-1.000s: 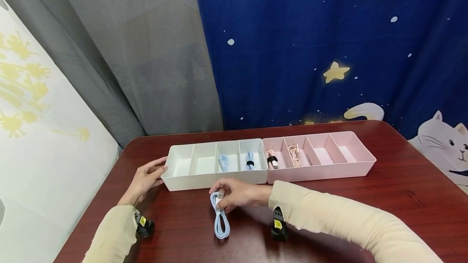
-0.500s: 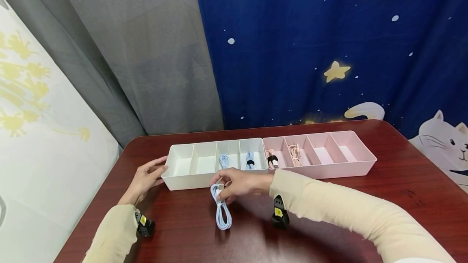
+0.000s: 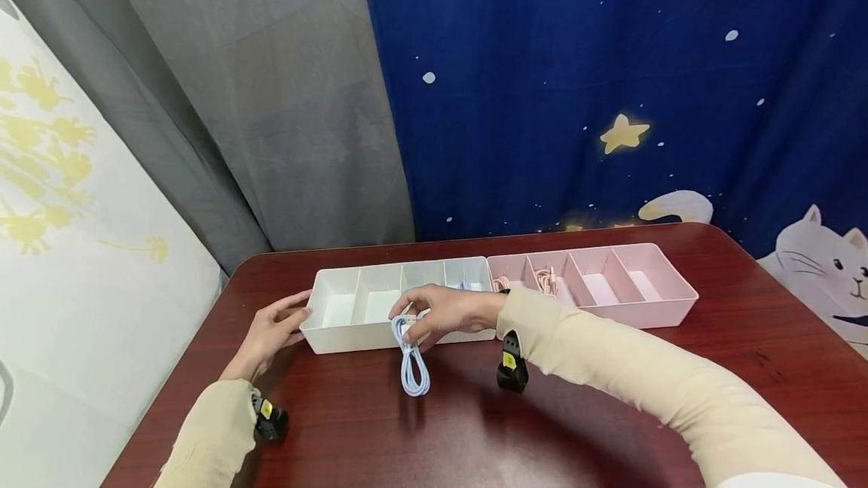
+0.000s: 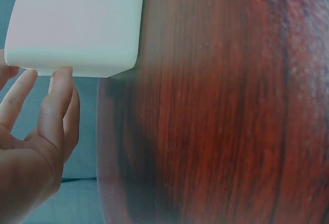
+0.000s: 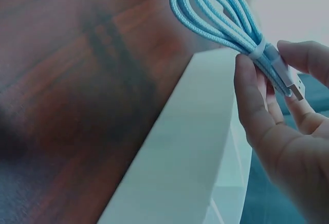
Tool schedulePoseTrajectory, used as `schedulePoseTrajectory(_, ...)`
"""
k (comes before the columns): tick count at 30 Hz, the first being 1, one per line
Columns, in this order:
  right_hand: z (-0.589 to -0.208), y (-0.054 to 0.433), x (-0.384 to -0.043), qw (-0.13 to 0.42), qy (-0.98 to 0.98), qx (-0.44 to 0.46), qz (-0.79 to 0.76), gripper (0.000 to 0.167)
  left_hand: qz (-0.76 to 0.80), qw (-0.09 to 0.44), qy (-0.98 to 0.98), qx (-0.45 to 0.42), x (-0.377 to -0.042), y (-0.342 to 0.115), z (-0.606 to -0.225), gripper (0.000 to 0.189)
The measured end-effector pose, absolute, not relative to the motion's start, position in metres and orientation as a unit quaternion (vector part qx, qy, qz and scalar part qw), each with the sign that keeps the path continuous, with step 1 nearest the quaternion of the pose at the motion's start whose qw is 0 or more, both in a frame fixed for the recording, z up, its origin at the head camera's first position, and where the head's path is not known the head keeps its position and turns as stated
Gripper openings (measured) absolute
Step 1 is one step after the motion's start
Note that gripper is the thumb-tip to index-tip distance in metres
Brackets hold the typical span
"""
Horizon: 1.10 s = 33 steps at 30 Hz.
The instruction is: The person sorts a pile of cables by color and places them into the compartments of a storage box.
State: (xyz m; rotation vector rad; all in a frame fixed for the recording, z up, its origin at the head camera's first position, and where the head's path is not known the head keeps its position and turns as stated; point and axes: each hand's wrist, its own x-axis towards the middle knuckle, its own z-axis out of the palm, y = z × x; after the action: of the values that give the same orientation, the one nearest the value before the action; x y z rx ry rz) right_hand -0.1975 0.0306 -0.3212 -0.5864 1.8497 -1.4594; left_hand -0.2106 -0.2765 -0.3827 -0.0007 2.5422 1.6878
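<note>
Held up in front of the white divided box point(image 3: 353, 339), a light-blue coiled USB cable point(image 3: 414, 375) hangs from my right hand point(image 3: 450, 311), pinched between thumb and fingers. Close up in the right wrist view, the braided cable point(image 5: 226, 16) has a pale tie round it, and its metal plug points down between the fingers. My left hand point(image 3: 267, 333) touches the box's left end with its fingertips; in the left wrist view its fingers point(image 4: 54, 111) are fairly straight against the end wall. Another blue cable point(image 3: 464, 285) shows in the box's rightmost compartment, partly behind my right hand.
A pink divided box point(image 3: 637, 313) adjoins the white one on the right. Its two left compartments hold pink cables point(image 3: 545, 282), one partly covered by my sleeve. Both boxes stand on a dark red wooden table point(image 3: 325, 428), with grey and blue curtains point(image 3: 515, 96) behind.
My right hand has lifted the blue cable from low over the table up and forward towards the white box, now covering part of its right compartments. The left hand stays put.
</note>
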Motion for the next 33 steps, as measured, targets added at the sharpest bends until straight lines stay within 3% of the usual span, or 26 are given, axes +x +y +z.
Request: schedulePoseTrajectory(33, -0.3, 0.03, -0.243, 0.327, 0.727, -0.204, -0.569, 0.043, 0.563, 0.044, 0.825, 0.002, -0.211, -0.276, -0.384, 0.052)
